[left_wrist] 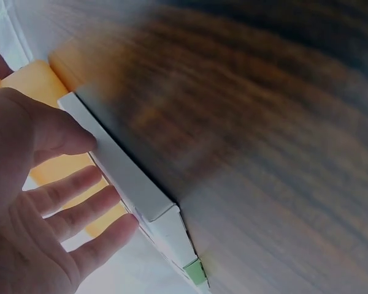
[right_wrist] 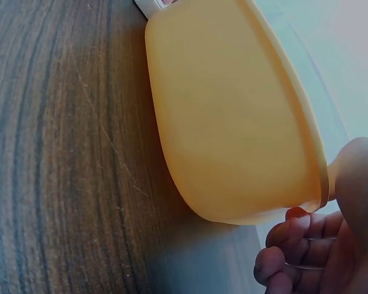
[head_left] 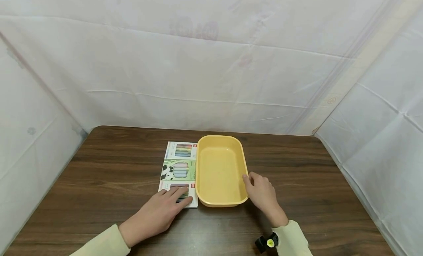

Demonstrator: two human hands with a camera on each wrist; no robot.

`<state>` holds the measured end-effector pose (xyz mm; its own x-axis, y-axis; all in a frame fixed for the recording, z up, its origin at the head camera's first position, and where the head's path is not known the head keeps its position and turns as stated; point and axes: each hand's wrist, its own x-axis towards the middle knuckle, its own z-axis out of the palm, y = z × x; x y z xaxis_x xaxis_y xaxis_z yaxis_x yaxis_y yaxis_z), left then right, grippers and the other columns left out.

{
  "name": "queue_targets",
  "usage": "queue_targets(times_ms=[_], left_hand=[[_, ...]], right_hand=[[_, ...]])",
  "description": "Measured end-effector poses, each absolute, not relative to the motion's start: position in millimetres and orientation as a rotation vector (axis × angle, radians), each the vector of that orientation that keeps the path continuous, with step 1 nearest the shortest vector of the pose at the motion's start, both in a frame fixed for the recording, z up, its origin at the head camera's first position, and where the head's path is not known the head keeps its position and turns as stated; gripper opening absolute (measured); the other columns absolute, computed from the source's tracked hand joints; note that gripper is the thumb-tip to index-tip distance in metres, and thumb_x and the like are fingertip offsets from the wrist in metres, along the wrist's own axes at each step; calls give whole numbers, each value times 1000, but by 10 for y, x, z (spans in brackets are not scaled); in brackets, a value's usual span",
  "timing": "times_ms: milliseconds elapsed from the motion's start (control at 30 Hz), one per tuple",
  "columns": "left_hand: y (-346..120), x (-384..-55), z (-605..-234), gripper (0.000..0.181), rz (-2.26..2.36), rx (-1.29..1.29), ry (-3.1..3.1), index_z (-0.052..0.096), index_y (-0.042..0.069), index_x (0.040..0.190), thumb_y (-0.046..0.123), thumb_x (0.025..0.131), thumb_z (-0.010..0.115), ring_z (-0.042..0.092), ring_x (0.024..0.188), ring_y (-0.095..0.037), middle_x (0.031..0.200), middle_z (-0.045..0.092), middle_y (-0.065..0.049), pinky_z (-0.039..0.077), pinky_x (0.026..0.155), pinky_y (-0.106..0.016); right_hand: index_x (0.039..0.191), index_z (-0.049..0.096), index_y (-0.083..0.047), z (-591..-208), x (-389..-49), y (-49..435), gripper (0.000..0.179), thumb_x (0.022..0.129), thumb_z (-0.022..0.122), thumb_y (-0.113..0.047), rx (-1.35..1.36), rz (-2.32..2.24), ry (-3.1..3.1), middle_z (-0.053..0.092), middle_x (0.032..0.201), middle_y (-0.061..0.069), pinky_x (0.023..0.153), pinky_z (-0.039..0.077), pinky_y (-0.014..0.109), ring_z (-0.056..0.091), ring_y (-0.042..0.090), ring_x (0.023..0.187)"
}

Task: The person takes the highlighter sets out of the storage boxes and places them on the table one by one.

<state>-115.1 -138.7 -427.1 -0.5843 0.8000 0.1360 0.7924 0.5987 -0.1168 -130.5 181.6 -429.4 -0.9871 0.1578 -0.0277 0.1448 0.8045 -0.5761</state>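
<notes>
A yellow plastic basin [head_left: 220, 168] stands on the table with no contents inside. My right hand [head_left: 262, 193] pinches its right rim near the front corner, thumb over the edge and curled fingers outside, as the right wrist view also shows. Along the basin's left side, three flat boxes form a column: a white windowed box [head_left: 170, 150] at the far end, a green panda box [head_left: 190, 170] in the middle and another white windowed box [head_left: 194, 203] nearest. Coloured sticks show through their windows. My left hand [head_left: 158, 212] rests on the nearest box, fingers spread and fairly straight.
The dark wood-grain table [head_left: 109, 182] carries everything. Pale cloth walls [head_left: 198, 72] enclose its back and both sides. A black strap with a yellow-green disc [head_left: 270, 243] sits on the right wrist, by the sleeve.
</notes>
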Motion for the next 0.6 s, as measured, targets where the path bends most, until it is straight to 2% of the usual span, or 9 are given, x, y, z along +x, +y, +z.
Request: queue_targets(times_ms=[600], left_hand=[[-1343,-1168,-4294,46,48,-1322,-2670,57,23,128,16,84,71,58,116,-22,133,55,-5,53,74,-41]], right_hand=[[69,52,-12,-4298,-1289,1841,37,99,49,-33,-241,929,-2977,47,58,1,49,32,28,44,15,51]])
